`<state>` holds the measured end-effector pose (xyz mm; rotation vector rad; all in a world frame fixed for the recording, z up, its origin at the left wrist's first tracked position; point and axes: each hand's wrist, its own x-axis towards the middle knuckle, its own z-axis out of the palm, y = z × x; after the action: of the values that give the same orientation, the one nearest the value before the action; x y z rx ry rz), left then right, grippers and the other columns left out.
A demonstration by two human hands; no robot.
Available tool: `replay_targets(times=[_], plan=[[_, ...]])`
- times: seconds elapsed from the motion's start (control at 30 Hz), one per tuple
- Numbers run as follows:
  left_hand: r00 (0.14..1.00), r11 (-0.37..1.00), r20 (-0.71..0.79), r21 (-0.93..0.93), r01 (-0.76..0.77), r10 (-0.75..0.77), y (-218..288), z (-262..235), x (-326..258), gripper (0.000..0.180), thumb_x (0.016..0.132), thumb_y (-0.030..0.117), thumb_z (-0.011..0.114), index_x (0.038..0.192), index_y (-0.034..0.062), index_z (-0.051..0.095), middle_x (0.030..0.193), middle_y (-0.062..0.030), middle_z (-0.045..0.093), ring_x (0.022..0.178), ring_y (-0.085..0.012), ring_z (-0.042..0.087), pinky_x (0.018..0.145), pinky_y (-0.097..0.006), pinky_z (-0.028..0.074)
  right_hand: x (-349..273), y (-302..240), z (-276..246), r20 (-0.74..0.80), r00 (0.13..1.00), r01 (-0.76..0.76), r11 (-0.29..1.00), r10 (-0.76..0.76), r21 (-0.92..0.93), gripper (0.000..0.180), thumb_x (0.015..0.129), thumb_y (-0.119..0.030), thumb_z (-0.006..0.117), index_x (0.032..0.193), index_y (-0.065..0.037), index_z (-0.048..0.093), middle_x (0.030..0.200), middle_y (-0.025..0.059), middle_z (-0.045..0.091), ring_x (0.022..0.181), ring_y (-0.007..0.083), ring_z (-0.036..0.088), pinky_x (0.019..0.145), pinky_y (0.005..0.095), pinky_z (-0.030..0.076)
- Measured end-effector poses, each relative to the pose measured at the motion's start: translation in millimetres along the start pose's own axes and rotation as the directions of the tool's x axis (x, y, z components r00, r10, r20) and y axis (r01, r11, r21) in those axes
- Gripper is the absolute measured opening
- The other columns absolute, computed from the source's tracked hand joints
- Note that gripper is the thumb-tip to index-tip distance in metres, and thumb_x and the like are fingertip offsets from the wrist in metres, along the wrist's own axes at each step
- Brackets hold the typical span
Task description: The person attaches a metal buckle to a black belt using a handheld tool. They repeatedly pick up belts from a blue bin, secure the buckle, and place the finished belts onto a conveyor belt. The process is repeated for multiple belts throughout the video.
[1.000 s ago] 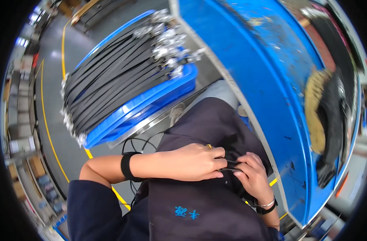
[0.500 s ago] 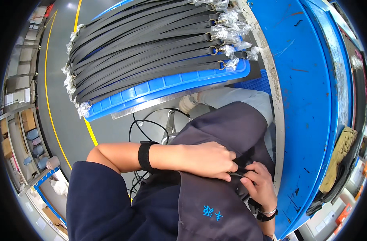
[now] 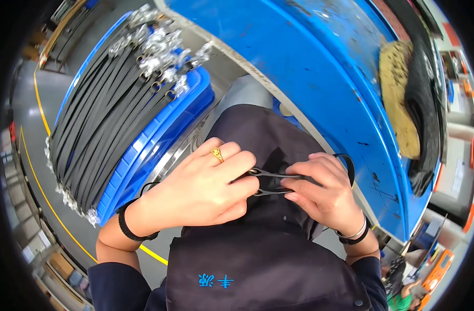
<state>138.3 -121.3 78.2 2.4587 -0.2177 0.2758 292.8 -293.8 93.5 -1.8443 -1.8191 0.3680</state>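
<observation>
Between my hands, over my lap, stretches a narrow black strap (image 3: pixel 276 174) in two roughly parallel lengths. My left hand (image 3: pixel 211 184) is closed on its left ends, with the fingers curled and the fingertips partly hidden. The right hand (image 3: pixel 324 187) pinches the strap between thumb and fingers, and a black loop (image 3: pixel 349 168) of it bends out behind that hand. Below lies my dark apron (image 3: pixel 252 254). To the left, many black straps (image 3: pixel 105 114) with metal rings and clear plastic wrapping on their ends lie across a blue crate (image 3: pixel 143 160).
A blue workbench (image 3: pixel 346 109) with a pale, worn edge runs diagonally on the right. On its far side lie a tan, rough-looking piece (image 3: pixel 398 98) and a black bundle (image 3: pixel 421 109). Shelving (image 3: pixel 50 259) stands at the lower left.
My hands have come up from the lap and moved apart, drawing the strap into plain sight between them. The view has turned, so the crate now sits further left and tilted.
</observation>
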Motion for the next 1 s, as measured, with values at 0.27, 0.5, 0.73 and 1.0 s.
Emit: replay_targets(times=[0.27, 0.5, 0.73, 1.0], plan=[[0.979, 0.977, -0.079, 0.115, -0.177, 0.187, 29, 7, 57, 0.018, 0.050, 0.007, 0.056, 0.066, 0.0012, 0.051, 0.086, -0.0102, 0.050, 0.070, -0.0249, 0.051, 0.064, -0.035, 0.041, -49, -1, -25, -0.179, 0.981, -0.087, 0.995, 0.077, -0.048, 0.018, 0.066, -0.018, 0.069, 0.072, -0.006, 0.058, 0.078, 0.0036, 0.053, 0.061, 0.0196, 0.053, 0.066, 0.0332, 0.045], [0.903, 0.894, 0.027, 0.133, -0.428, 0.428, 57, 5, 97, 0.017, 0.054, 0.011, 0.060, 0.068, 0.0036, 0.053, 0.084, -0.0070, 0.050, 0.067, -0.0180, 0.047, 0.053, -0.028, 0.038, -86, 4, -49, -0.245, 0.965, -0.122, 0.986, 0.092, -0.110, 0.021, 0.065, -0.022, 0.070, 0.074, -0.007, 0.058, 0.083, 0.0037, 0.056, 0.068, 0.0184, 0.056, 0.079, 0.0370, 0.045], [0.859, 0.865, -0.134, 0.175, -0.470, 0.494, 58, -4, 110, 0.017, 0.049, 0.007, 0.057, 0.066, 0.0016, 0.059, 0.085, -0.0097, 0.058, 0.063, -0.0208, 0.053, 0.053, -0.030, 0.042, -114, 5, -107, -0.705, 0.707, -0.183, 0.977, 0.052, -0.112, 0.025, 0.082, -0.026, 0.056, 0.090, -0.002, 0.058, 0.106, 0.0136, 0.055, 0.102, 0.0258, 0.051, 0.094, 0.0379, 0.035], [0.832, 0.855, -0.199, 0.163, -0.493, 0.518, 54, -7, 106, 0.017, 0.049, 0.009, 0.058, 0.065, 0.0023, 0.061, 0.084, -0.0077, 0.058, 0.063, -0.0186, 0.051, 0.046, -0.026, 0.038, -117, 59, -141, -0.847, 0.455, -0.583, 0.811, 0.274, -0.051, 0.050, 0.085, -0.018, 0.053, 0.129, -0.001, 0.035, 0.127, 0.0143, 0.040, 0.118, 0.0232, 0.039, 0.098, 0.0330, 0.029]])
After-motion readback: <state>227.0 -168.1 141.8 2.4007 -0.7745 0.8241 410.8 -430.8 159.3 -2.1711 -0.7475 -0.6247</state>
